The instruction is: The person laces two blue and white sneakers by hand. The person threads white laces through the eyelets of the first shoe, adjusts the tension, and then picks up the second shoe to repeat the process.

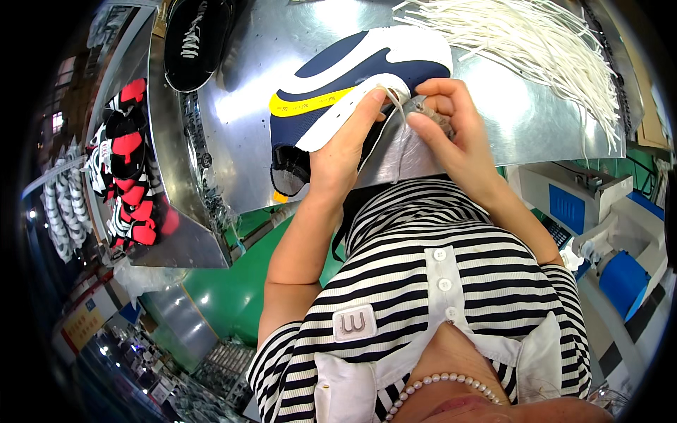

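Observation:
A navy and white shoe upper (338,74) with a yellow band lies on its side over the metal bench. My left hand (338,151) is closed on its white eyelet strip, thumb on top beside the eyelets. A white shoelace (397,106) comes out near the thumb, and a strand hangs toward the bench edge. Beside that lace, my right hand (455,127) has curled fingers and its thumb tip near the strand. A brownish thing (438,118) shows between the right fingers; its kind is unclear, and whether they also pinch the lace is hard to see.
A large bundle of white laces (529,56) is spread at the bench's far right. A black laced shoe (199,42) lies at far left. Red, black and white shoe parts (130,162) are stacked left of the bench. A white and blue machine (571,197) stands at right.

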Demonstrator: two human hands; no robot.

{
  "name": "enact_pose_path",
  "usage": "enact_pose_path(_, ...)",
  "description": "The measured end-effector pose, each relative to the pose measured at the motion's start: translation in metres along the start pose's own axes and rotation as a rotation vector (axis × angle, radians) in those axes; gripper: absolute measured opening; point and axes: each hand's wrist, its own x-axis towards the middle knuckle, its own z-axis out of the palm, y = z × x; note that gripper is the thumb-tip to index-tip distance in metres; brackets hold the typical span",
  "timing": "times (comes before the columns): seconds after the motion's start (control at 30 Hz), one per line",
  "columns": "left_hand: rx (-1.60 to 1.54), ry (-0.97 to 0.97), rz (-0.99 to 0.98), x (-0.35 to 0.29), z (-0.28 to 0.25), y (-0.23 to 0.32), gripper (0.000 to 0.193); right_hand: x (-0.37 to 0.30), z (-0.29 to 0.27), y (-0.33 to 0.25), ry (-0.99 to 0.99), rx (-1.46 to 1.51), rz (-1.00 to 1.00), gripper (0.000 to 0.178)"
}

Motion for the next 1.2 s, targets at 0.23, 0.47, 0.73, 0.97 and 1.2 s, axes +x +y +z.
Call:
enact_pose_path(0.23, 0.09, -0.034, 0.079, -0.005, 0.004, 0.001, 0.015, 0.009, -0.009, -0.003, -0.025, -0.277, -0.2, 0.015)
enact_pose_path(0.47, 0.421, -0.087, 0.318, -0.009, 0.0, -0.019, 0.022, 0.01, -0.009, -0.008, -0.076, -0.419, -0.06, 0.014)
enact_pose_path(0.73, 0.276, -0.134, 0.013, -0.018, -0.008, -0.011, 0.02, 0.02, -0.021, -0.015, -0.291, -0.724, -0.14, 0.022)
enact_pose_path(0.97, 0.192, -0.093, -0.167, 0.022, -0.004, 0.01, 0.04, 0.043, -0.05, 0.014, -0.057, -0.097, 0.189, 0.048)
enact_pose_path(1.2, 0.849, -0.538, 0.148, 0.028, -0.03, 0.023, 0.038, 0.075, -0.052, 0.037, 0.159, 0.071, 0.184, 0.038)
